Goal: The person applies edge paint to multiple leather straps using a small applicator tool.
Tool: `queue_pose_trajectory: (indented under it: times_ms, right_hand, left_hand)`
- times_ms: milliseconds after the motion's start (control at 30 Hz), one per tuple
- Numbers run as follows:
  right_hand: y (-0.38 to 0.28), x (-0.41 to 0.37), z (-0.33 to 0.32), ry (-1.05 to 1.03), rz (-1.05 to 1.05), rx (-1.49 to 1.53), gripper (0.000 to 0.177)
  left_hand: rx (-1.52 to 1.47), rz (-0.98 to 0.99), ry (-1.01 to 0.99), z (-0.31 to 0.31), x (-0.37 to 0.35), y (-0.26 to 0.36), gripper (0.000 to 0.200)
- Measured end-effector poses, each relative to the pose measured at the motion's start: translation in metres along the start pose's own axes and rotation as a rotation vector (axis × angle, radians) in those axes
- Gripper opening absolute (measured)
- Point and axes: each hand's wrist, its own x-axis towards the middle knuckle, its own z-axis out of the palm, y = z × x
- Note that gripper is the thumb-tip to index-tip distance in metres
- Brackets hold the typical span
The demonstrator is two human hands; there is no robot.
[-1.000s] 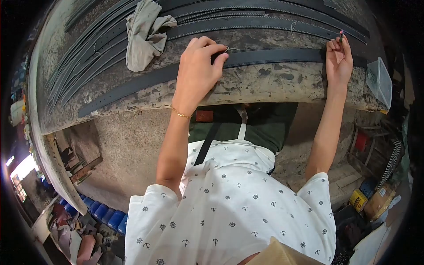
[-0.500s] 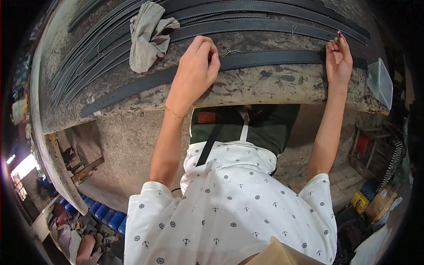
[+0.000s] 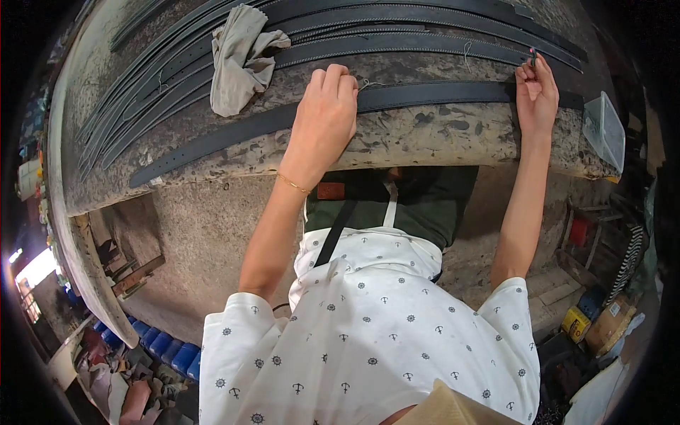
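Note:
A long dark leather belt strap [image 3: 439, 93] lies along the near edge of the worktable, its tapered, punched end at the left. My left hand [image 3: 328, 113] is over this strap with its fingers curled together; whatever they pinch is hidden. A loose pale thread [image 3: 370, 84] shows just beside those fingertips. Near the strap's right end, my right hand [image 3: 536, 95] is turned palm up. Its fingers hold a small dark object with a pinkish tip [image 3: 533, 54], too small to name.
More stitched belt straps [image 3: 397, 47] fill the back and left of the worktable [image 3: 425, 134]. A crumpled grey cloth [image 3: 241, 64] lies across some of them. At the right edge stands a clear plastic box [image 3: 604, 134]. Blue containers [image 3: 170, 350] line the floor at lower left.
My left hand has shifted slightly right and turned so its back faces up more. The right hand has moved a little left and up with the small object. The strap stays put.

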Motion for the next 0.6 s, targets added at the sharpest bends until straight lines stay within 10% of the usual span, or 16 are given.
queue_pose_trajectory:
  times_ms: [600]
  right_hand:
    - [0.002,0.004,-0.006,0.002,0.004,-0.025,0.02]
  left_hand:
    - [0.048,0.036,-0.073,-0.01,0.004,-0.001,0.014]
